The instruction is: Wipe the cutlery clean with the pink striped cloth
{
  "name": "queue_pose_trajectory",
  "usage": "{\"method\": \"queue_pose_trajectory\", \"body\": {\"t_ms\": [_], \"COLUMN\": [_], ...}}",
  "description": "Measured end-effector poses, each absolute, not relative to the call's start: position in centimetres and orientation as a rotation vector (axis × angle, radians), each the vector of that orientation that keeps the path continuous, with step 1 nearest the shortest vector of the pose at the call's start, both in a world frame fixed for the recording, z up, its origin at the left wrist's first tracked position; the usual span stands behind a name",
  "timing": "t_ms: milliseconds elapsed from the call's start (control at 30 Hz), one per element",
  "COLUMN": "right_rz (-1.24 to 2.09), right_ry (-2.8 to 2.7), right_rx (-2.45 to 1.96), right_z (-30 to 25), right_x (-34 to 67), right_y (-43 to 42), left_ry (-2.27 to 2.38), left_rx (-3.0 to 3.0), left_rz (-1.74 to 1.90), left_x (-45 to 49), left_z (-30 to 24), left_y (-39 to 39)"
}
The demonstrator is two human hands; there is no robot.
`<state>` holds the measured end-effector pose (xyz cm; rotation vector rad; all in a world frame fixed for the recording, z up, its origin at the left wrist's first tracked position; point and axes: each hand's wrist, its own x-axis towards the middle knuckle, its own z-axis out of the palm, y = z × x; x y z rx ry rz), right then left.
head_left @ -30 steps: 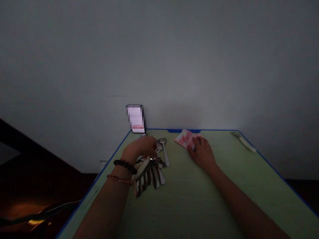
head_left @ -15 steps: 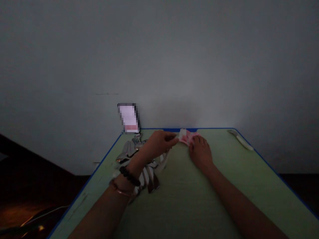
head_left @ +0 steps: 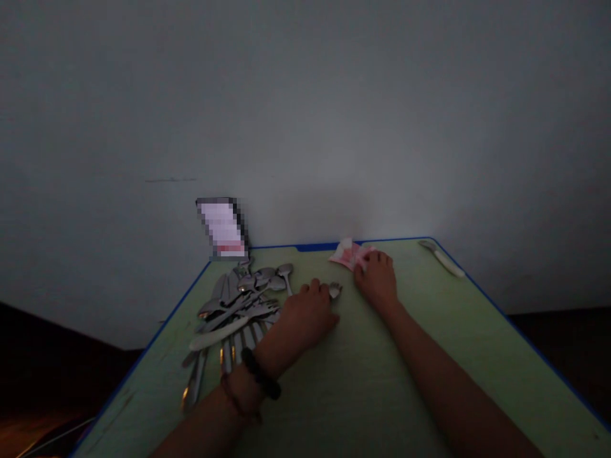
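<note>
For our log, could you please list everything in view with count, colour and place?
Table: one, green with blue edging, centre.
Wall: one, grey, behind the table.
Floor: one, dark, beyond the table.
Phone: one, dark-framed, table's far left corner.
Cutlery: many, silver, one handle white, piled on left.
Cloth: one, pink and white, far edge.
Loose utensil: one, silver, between cutlery and cloth.
Utensil: one, silver and white, far right.
Bracelets: two, black and reddish, left wrist.
Left hand: one, beside loose utensil.
Right hand: one, on cloth.

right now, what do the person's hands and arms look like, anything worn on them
The left hand and right hand are ungloved, with no sleeves in view. On the left wrist are a chunky, beaded-looking black bracelet and a thin reddish band; the right has none.
</note>
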<state>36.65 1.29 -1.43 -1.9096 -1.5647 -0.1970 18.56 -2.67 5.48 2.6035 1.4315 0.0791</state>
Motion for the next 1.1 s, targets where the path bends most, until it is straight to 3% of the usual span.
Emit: {"method": "queue_pose_trajectory", "body": {"t_ms": [267,633,933,1100], "right_rz": [0.043,0.750,0.134,0.029], "right_ry": [-1.176,-0.892,-1.460,-1.715], "right_rx": [-1.485,-1.107,-1.443,-1.457], "right_z": [-0.7,-0.9,-0.7,-0.1], "right_x": [38.2,38.9,37.8,36.7], "right_y": [1.3,1.5,1.7,0.7], "left_ry": [1.379,1.122,0.848,0.831], "left_rx": [2.427,1.626,0.891,0.805], "left_rz": [-0.001,0.756,1.047,1.041], "left_x": [18.7,21.5,21.4,21.5], "left_z": [5.9,2.7,2.2,2.2], "left_y": [-4.3,-4.5,-4.4,-4.0]}}
